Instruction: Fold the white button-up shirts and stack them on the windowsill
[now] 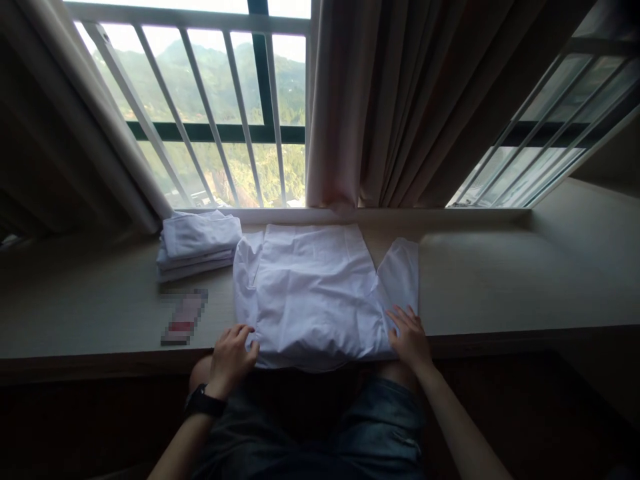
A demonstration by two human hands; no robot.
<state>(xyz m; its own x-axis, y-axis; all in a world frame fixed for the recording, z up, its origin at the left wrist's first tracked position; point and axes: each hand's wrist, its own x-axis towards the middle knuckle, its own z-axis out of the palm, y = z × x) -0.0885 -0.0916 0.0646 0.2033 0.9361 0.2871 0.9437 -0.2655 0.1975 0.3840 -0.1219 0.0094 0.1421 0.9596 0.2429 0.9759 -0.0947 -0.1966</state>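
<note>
While a white cotton shirt (315, 293) lies spread on the pale wooden table (500, 280), left hand (231, 357) curled, pinching its near corner, right hand (410, 337) flat, fingers spread, pressing the sleeve, folded white stack (197, 243) beside.

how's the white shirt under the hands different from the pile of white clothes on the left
The white shirt lies spread out flat in a single layer, sleeves out; the folded pile is several compact pieces stacked up. The shirt sits at the near edge with the left hand and right hand on it; the pile sits back by the window, untouched. Both are white cloth on the same ledge.
</note>
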